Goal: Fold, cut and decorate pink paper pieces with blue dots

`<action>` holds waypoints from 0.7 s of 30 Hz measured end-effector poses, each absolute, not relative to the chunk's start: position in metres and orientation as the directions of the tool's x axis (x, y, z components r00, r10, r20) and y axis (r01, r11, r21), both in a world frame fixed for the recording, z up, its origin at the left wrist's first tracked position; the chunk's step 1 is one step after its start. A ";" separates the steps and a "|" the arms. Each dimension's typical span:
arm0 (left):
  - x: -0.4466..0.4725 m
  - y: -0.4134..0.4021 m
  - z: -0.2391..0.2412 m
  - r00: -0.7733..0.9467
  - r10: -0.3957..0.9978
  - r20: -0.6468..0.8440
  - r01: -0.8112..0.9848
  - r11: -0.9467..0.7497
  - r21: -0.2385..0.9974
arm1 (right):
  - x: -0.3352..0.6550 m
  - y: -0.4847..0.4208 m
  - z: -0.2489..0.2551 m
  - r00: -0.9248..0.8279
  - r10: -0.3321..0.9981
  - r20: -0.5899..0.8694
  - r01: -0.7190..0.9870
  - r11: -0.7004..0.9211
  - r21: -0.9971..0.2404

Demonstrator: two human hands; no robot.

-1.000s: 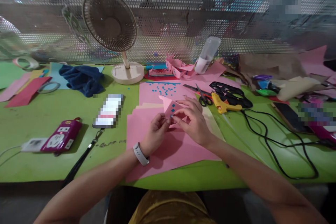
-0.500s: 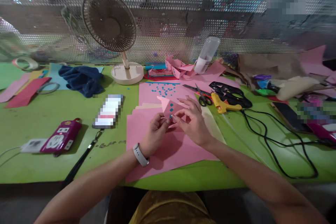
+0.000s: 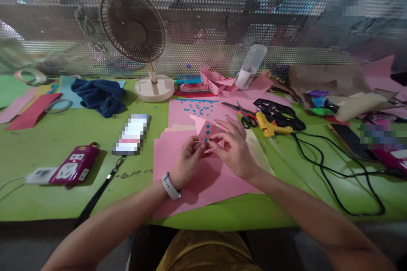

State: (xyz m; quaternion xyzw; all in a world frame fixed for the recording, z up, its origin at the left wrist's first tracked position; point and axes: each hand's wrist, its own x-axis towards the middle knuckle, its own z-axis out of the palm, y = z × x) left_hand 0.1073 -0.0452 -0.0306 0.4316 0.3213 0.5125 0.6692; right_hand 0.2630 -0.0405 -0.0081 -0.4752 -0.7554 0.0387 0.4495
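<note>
My left hand [image 3: 187,163] and my right hand [image 3: 233,148] both pinch a small folded pink paper piece [image 3: 205,129] dotted with little blue squares, held just above a stack of large pink sheets [image 3: 203,180] on the green table [image 3: 57,135]. The left hand wears a white wristband and grips the piece's lower left edge. My right hand's fingers curl round the piece's right side. Behind it, a pink sheet carries several loose blue squares [image 3: 199,108].
A desk fan [image 3: 135,29] stands at the back left by a blue cloth [image 3: 98,95]. Scissors [image 3: 243,114], a yellow glue gun [image 3: 270,127] with black cable, a plastic bottle [image 3: 251,65] and pink scraps lie right of centre. A magenta power strip [image 3: 74,165] and a phone [image 3: 132,133] lie left.
Almost nothing: both hands stay pinched on the pink piece, which has shifted very slightly.
</note>
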 end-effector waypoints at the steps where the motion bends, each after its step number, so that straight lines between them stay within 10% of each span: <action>1: 0.107 -0.045 -0.031 0.268 0.963 0.022 -0.412 0.094 0.906 | 0.262 -0.041 -0.008 -0.144 0.751 0.645 0.686 0.545 -0.482; 21: 0.109 -0.048 -0.032 0.237 0.965 0.110 -0.406 -0.005 0.914 | 0.262 -0.043 -0.007 -0.156 0.731 0.664 0.705 0.554 -0.443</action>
